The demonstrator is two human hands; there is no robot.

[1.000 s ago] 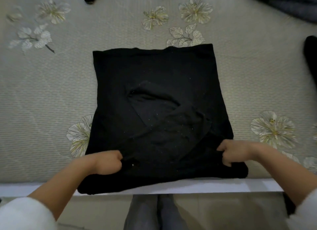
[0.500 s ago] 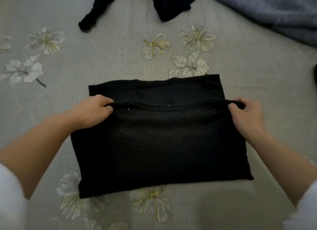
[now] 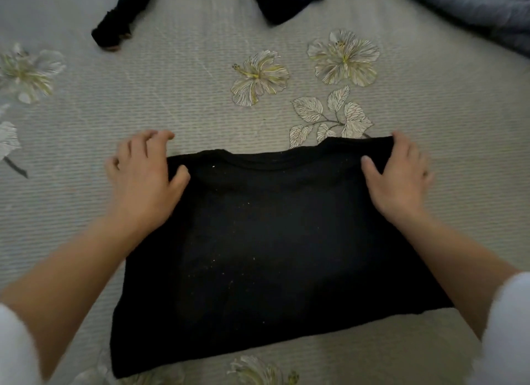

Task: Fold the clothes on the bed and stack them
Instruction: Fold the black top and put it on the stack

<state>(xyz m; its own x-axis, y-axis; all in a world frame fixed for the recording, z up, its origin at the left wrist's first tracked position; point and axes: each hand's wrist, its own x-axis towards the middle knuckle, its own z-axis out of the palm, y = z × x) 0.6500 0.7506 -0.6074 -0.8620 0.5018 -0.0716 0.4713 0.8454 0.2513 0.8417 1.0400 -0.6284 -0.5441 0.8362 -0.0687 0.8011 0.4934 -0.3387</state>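
Note:
A black garment (image 3: 272, 241), folded in half into a wide rectangle, lies flat on the bed in front of me. My left hand (image 3: 143, 172) rests on its far left corner with fingers spread past the edge onto the bed and the thumb on the cloth. At the far right corner, my right hand (image 3: 398, 178) grips the folded edge, fingers curled over it and thumb on top. The layers underneath are hidden.
The bed has a grey ribbed cover (image 3: 186, 103) printed with pale flowers. Unfolded black clothes lie at the far edge, one at upper left (image 3: 114, 28) and one at top centre (image 3: 286, 0). A blue-grey blanket (image 3: 473, 8) fills the top right corner.
Both hands carried the garment's near edge up and over to the far edge, folding it in half. The left hand's fingers have since spread apart.

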